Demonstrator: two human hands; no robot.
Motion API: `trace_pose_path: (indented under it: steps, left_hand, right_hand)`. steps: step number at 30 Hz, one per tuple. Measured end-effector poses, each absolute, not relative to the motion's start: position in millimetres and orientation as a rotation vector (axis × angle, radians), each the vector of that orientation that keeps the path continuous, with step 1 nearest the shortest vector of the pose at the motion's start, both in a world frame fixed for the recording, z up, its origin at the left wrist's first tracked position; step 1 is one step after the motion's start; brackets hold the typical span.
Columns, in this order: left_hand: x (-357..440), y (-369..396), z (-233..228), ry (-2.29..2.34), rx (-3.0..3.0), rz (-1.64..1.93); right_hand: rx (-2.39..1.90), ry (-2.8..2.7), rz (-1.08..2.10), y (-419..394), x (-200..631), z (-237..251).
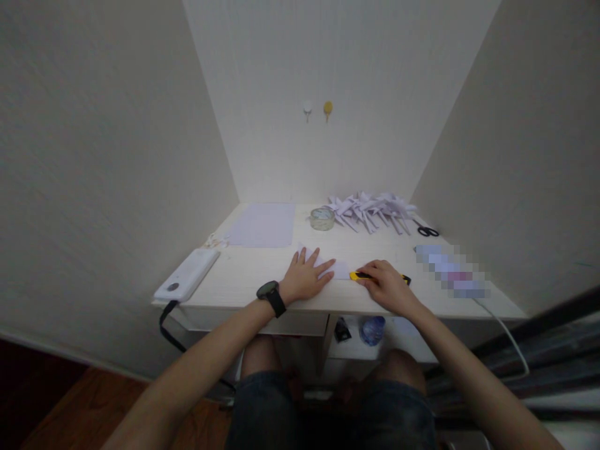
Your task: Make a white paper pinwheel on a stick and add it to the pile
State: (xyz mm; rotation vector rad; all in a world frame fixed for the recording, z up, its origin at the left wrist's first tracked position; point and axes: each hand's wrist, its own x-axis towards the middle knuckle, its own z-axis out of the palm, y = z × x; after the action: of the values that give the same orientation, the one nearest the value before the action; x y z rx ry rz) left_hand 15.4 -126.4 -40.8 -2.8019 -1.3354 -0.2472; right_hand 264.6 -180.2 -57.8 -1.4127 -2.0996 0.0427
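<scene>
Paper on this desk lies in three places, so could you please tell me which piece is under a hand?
The folded white sheet at the front edge, pressed flat by the left hand; the flat sheet and the heap behind lie untouched.

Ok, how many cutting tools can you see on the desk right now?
2. A yellow utility knife is under the right hand, by the folded paper. Black scissors lie at the back right, beside the paper pile.

One head-worn view looks forward and down over a desk (244,275) set in a nearby wall corner
</scene>
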Motion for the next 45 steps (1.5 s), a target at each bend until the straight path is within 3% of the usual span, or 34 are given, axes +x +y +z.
trace_pose_path:
  steps: [7,35,45]
  left_hand:
    - [23,-131,-38,-1.165,-2.811,-0.313]
    - [38,-137,-37,-1.305,-2.908,-0.209]
    - [5,-119,-35,-1.237,-2.857,-0.281]
  right_hand:
    - [-1.417,-2.078,0.050,-182,263,-58]
    - [-1.413,-2.056,0.028,-179,248,-59]
    - [-1.419,-2.066,0.030,-181,249,-58]
